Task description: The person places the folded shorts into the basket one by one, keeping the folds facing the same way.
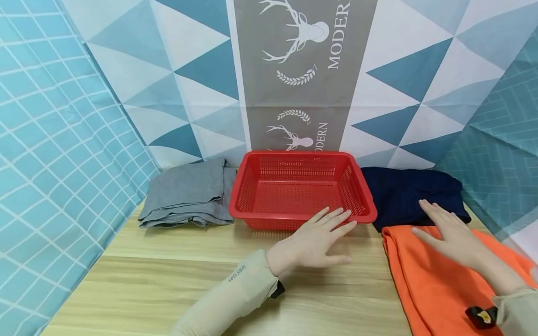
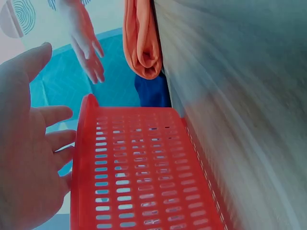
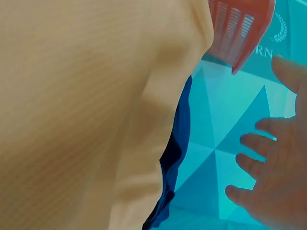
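A red plastic basket (image 1: 294,215) with slotted walls stands at the back middle of the wooden table. My left hand (image 1: 313,240) reaches to its front right rim with fingers spread and fairly straight; in the left wrist view the fingertips come close to the basket's rim (image 2: 85,158), and contact is hard to tell. On the right, my right hand (image 1: 456,240) hovers over a folded orange cloth (image 1: 437,284), fingers extended and holding nothing. Beyond it lies a folded navy cloth (image 1: 416,193), beside the basket. In the right wrist view the right hand (image 3: 276,158) appears apart from everything.
Left of the basket sits a folded grey cloth (image 1: 185,193). The wooden table (image 1: 168,280) meets patterned sheets at the back and both sides, including a blue gridded sheet (image 1: 54,140) on the left.
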`<action>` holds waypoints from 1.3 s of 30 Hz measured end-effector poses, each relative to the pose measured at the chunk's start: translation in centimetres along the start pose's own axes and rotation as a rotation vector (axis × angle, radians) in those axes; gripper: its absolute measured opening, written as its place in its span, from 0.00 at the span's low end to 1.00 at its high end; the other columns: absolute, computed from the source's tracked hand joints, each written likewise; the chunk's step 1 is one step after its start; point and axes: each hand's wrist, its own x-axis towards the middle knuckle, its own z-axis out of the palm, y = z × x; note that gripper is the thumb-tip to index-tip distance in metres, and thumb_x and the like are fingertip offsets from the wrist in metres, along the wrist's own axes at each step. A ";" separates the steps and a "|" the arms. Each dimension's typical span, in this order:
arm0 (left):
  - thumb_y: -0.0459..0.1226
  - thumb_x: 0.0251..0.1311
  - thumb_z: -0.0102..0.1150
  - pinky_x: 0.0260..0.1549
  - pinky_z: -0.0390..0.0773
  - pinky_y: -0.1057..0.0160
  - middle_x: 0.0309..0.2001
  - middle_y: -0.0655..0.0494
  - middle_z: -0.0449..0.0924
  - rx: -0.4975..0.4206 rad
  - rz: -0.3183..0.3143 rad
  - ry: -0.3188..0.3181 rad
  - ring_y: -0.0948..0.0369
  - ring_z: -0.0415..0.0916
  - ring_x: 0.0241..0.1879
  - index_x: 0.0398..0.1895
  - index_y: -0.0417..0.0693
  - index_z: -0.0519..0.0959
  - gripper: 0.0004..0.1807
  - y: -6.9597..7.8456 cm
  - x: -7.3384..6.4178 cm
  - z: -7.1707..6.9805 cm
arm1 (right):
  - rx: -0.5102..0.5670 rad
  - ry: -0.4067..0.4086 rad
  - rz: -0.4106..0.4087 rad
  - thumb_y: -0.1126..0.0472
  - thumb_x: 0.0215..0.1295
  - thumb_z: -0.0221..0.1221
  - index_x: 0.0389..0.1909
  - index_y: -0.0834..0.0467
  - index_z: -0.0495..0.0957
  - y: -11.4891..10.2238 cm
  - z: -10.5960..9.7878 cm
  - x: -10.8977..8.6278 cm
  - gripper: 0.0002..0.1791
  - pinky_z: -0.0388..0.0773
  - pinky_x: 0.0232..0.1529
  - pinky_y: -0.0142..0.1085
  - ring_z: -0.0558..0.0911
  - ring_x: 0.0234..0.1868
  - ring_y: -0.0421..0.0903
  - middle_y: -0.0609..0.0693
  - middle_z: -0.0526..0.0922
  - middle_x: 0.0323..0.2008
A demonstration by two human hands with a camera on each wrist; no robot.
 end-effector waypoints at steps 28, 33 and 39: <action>0.62 0.61 0.35 0.68 0.30 0.62 0.72 0.59 0.40 0.053 0.130 -0.017 0.63 0.34 0.71 0.71 0.57 0.49 0.38 2.2 1.2 1.0 | -0.049 -0.256 0.283 0.41 0.65 0.46 0.65 0.77 0.34 5.5 -1.0 -1.2 0.51 0.52 0.49 0.68 0.48 0.58 0.78 0.82 0.44 0.60; 0.61 0.62 0.35 0.68 0.30 0.63 0.72 0.59 0.39 0.044 0.158 -0.032 0.64 0.33 0.71 0.71 0.56 0.48 0.38 2.6 1.5 0.9 | -0.037 -0.332 0.371 0.37 0.64 0.44 0.62 0.81 0.32 6.3 -1.5 -1.7 0.54 0.54 0.46 0.69 0.50 0.54 0.79 0.86 0.44 0.56; 0.61 0.62 0.35 0.68 0.33 0.64 0.72 0.60 0.41 0.042 0.170 -0.099 0.65 0.37 0.70 0.71 0.57 0.46 0.37 3.2 1.8 1.2 | -0.130 -0.332 0.428 0.33 0.62 0.43 0.60 0.84 0.37 6.9 -1.7 -2.5 0.57 0.57 0.46 0.69 0.56 0.50 0.78 0.86 0.47 0.54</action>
